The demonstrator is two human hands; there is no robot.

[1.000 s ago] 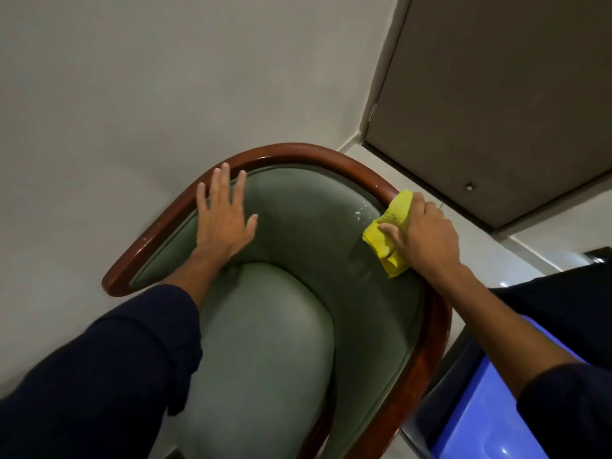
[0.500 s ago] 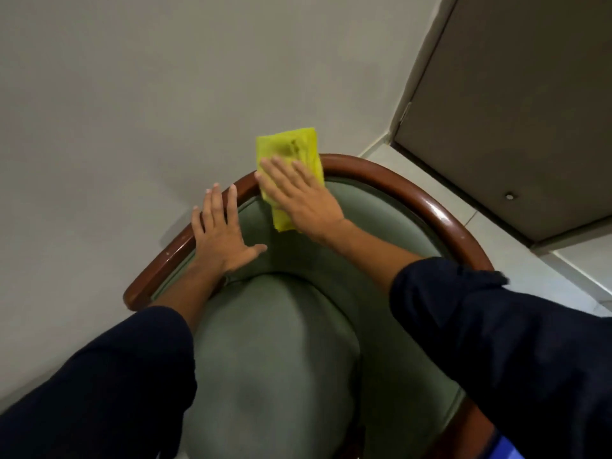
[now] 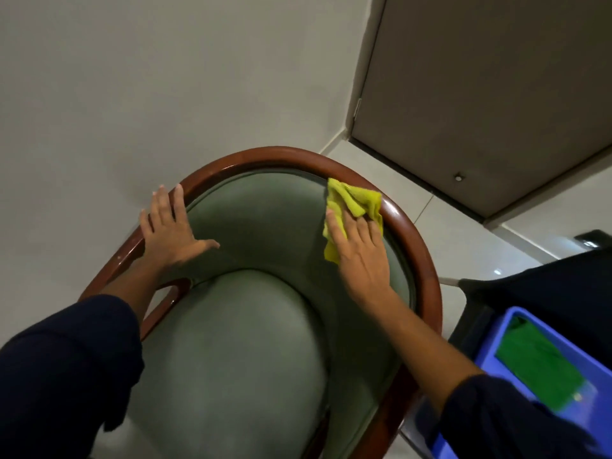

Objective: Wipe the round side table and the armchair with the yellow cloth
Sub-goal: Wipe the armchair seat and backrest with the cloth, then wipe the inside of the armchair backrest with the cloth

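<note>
Two hands are on the armchair [image 3: 251,342], and only one of them is working. Your right hand [image 3: 359,256] presses the yellow cloth [image 3: 354,202] flat against the padded inner backrest, on its right side, the cloth's upper edge touching the wooden rim [image 3: 420,246]. Keep that palm flat and sweep in long overlapping arcs that follow the curve of the back, so no strip of green upholstery is skipped; fold the bunched top corner under, since a loose flap wipes little. Your right fingers [image 3: 334,226] lie extended and close together on the cloth, pinning it rather than clutching it. Your left hand [image 3: 169,231] holds nothing: its fingers are spread wide, the tips over the rim on the left, the thumb out across the padding, apparently bracing the chair. The round side table is not in view, so judge that half of the job as unconfirmed.
</note>
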